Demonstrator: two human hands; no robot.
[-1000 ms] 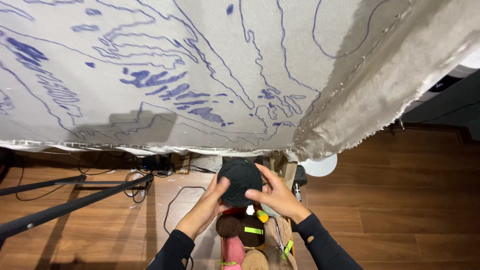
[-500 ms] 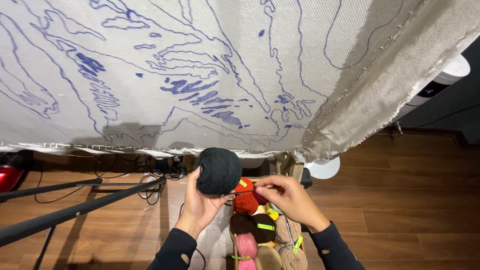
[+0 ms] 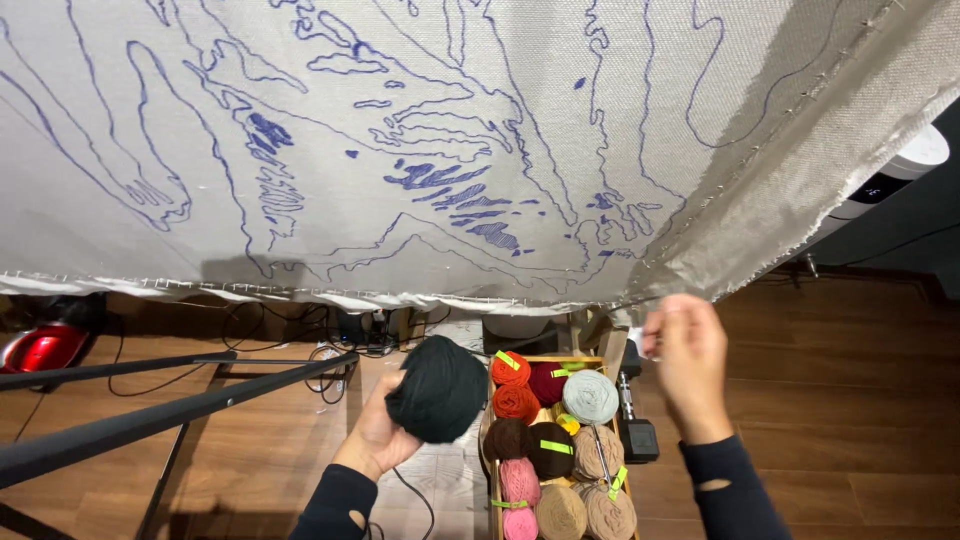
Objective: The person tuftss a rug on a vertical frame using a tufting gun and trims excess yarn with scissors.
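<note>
Head view, looking down. The left hand (image 3: 378, 432) grasps a large ball of dark green-black yarn (image 3: 438, 388) from below, fingers cupped around its underside, and holds it above the brown wooden plank floor (image 3: 860, 400), just left of an open wooden box (image 3: 490, 470). The right hand (image 3: 686, 358) is raised to the right of the box, near the lower edge of the stretched fabric; its fingers are pinched together, and motion blur hides whether anything lies between them.

The box holds smaller yarn balls packed side by side: an orange ball (image 3: 510, 368), a dark red ball (image 3: 547, 382), a pale grey ball (image 3: 590, 397), dark brown, pink and tan balls lower down, several with bright green paper bands.

A large pale woven cloth with blue line drawing (image 3: 420, 150) fills the upper frame, its frayed edge hanging over the scene. A black metal bar (image 3: 170, 412) crosses the lower left; a red object (image 3: 40, 348) lies at the far left.
</note>
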